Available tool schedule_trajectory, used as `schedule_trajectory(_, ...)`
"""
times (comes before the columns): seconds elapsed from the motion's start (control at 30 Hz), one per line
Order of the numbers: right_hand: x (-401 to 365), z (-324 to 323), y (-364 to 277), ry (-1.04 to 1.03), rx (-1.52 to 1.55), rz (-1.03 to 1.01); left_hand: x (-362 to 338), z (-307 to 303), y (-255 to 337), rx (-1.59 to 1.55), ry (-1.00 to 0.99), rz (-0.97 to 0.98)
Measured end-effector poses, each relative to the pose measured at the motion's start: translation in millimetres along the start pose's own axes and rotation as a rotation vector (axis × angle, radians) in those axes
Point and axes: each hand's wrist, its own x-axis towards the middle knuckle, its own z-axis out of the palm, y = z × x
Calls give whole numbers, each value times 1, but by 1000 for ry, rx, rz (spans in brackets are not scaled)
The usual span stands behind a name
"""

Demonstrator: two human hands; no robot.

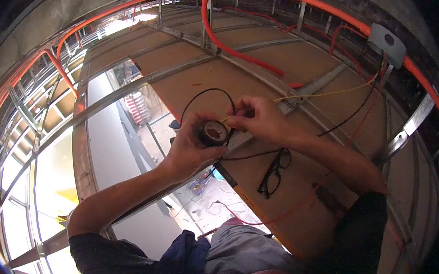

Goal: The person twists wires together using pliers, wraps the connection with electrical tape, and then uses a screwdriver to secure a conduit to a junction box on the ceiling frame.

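My left hand (190, 145) is closed around a roll of black tape (213, 133), its round opening turned toward me. Close beside it, my right hand (259, 120) pinches with thumb and fingertips at a thin yellow wire (326, 95), right at the edge of the roll. That wire runs off to the right, up toward a grey junction box (386, 44). A black cable (210, 89) makes a loop above both hands and passes behind them. Whether the tape's loose end is between my right fingers cannot be seen.
Black-framed glasses (274, 173) lie on the brown ceiling board (241, 187) below my right forearm. Metal framing bars (178, 71) cross the boards. Orange conduit (297, 0) runs overhead. An opening (214, 198) in front of me shows a littered floor far below.
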Motion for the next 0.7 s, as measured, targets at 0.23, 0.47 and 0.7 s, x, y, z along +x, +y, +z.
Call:
schedule_trajectory(0.23,4,1,8,-7,59,-50,-2,11,10,-82,-76,-81)
schedule_trajectory(0.47,8,14,-3,-5,76,-199,2,-4,-2,67,24,-228)
schedule_trajectory(0.7,-3,11,-16,25,-304,-284,-2,0,-8,-24,69,-141)
